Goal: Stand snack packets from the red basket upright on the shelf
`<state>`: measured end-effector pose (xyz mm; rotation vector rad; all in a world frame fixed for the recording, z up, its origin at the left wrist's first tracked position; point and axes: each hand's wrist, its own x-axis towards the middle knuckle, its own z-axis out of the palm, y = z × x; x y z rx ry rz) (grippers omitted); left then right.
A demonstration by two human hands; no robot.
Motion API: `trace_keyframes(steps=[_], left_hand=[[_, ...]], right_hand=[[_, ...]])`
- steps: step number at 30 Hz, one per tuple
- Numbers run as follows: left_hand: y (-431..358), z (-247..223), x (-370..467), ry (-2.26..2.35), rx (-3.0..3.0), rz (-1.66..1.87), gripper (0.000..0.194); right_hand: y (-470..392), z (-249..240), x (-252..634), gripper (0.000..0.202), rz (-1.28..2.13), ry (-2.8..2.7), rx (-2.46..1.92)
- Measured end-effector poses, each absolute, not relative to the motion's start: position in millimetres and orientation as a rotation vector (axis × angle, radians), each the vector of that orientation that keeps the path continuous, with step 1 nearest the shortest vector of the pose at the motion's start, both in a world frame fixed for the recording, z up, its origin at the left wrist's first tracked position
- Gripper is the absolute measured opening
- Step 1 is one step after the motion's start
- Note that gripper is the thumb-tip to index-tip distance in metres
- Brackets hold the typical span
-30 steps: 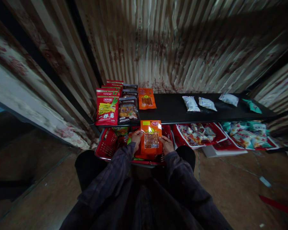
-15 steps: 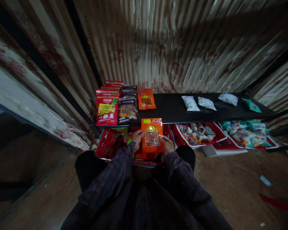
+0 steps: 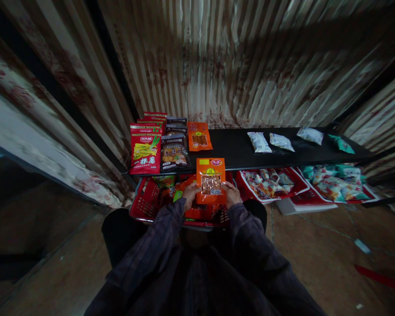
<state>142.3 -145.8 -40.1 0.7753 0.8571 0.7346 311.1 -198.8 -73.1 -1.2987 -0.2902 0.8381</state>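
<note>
An orange snack packet (image 3: 211,182) is held upright between both hands, above the red basket (image 3: 147,202) at my knees. My left hand (image 3: 191,195) grips its left edge, and my right hand (image 3: 231,194) pinches the right edge. Other orange packets (image 3: 199,213) lie in the basket below. On the black shelf (image 3: 230,145), a similar orange packet (image 3: 199,137) stands beside a row of brown potato-slice bags (image 3: 174,152). Red bags (image 3: 145,153) with a scallion picture are lined up at the shelf's left end.
Several small packets, white (image 3: 259,142) and green (image 3: 341,143), lie along the shelf's right part. Beneath it are two more red baskets of packets, one nearer (image 3: 301,186) and one farther right (image 3: 311,198). A striped curtain (image 3: 217,66) hangs behind, with black posts at the sides.
Both hands have moved the orange packet slightly right and up. More of the orange packets in the basket shows beside my left hand. The whole view has shifted slightly.
</note>
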Motion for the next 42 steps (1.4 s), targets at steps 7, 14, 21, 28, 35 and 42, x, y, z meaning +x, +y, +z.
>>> trace_keyframes(steps=[7,14,21,28,35,42], left_hand=[[-143.3,-40.0,145.8,0.812,0.806,0.819,0.025],[-136.0,-41.3,151.3,0.838,0.779,0.885,0.029],[-129.3,-41.1,152.9,0.827,0.793,0.89,0.029],[-130.0,-41.1,151.8,0.834,0.826,0.919,0.029],[-132.4,-41.0,153.1,0.807,0.84,0.938,0.032],[-130.9,-41.3,154.4,0.809,0.813,0.906,0.038]], right_hand=[[-197.2,-61.6,308.6,0.028,0.884,-0.176,-1.243],[-209.3,-58.2,303.4,0.043,1.027,-0.347,-1.128],[-218.9,-52.3,300.0,0.042,1.064,-0.43,-1.094],[-216.6,-51.5,297.6,0.036,1.028,-0.417,-1.095],[-216.1,-55.4,298.6,0.039,1.006,-0.391,-1.126],[-216.0,-57.5,299.2,0.045,0.986,-0.365,-1.145]])
